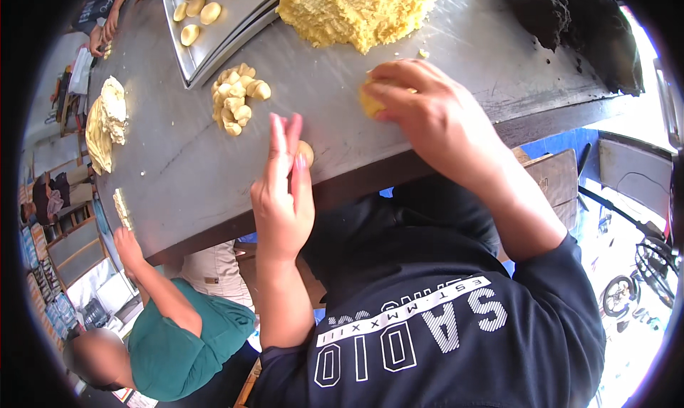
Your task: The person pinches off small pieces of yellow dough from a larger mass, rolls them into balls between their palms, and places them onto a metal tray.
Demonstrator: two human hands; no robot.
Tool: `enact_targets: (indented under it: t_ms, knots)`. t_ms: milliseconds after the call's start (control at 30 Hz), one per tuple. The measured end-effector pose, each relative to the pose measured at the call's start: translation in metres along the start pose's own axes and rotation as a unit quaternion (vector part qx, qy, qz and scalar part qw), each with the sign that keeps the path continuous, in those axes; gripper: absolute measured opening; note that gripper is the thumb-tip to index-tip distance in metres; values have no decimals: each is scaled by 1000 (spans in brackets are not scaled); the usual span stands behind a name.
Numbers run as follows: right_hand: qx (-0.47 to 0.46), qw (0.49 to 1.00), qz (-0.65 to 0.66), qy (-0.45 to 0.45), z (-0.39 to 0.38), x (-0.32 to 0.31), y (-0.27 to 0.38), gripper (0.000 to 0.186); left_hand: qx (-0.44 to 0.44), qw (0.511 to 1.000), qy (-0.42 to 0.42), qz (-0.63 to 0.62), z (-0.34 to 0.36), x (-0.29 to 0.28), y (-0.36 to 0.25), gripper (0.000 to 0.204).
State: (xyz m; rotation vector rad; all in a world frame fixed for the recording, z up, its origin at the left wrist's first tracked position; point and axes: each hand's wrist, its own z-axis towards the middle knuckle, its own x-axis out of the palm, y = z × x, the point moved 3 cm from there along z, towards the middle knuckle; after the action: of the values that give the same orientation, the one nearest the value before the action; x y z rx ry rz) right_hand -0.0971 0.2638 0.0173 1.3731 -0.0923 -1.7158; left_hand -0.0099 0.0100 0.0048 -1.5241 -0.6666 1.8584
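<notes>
My left hand (283,201) is raised over the near edge of the metal table, fingers stretched upward and thumb bent in. A small round piece of pale dough (305,153) is held at its thumb and fingers, partly hidden by them. Over to the right, my right hand (427,102) curls its fingers around a lump of yellow crumbly filling (371,105). The big mound of the same yellow filling (363,13) sits just beyond that hand. Left of my left hand lies a cluster of small dough pieces (234,98).
A metal tray (187,59) with several dough balls stands at the far left. A larger dough slab (107,123) and a dough strip (122,207) lie at the table's left. A person in a green shirt (185,337) works there. Black plastic (591,30) covers the far right.
</notes>
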Motion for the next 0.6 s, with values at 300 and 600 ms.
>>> enact_targets:
  t_ms: [300, 600]
  knots:
    - [-85, 993, -84, 0, 14, -12, -20, 31, 114, 989, 5, 93, 4, -17, 12, 11]
    - [-83, 989, -116, 39, 48, 5, 4, 20, -134, 980, 138, -57, 61, -35, 2, 15]
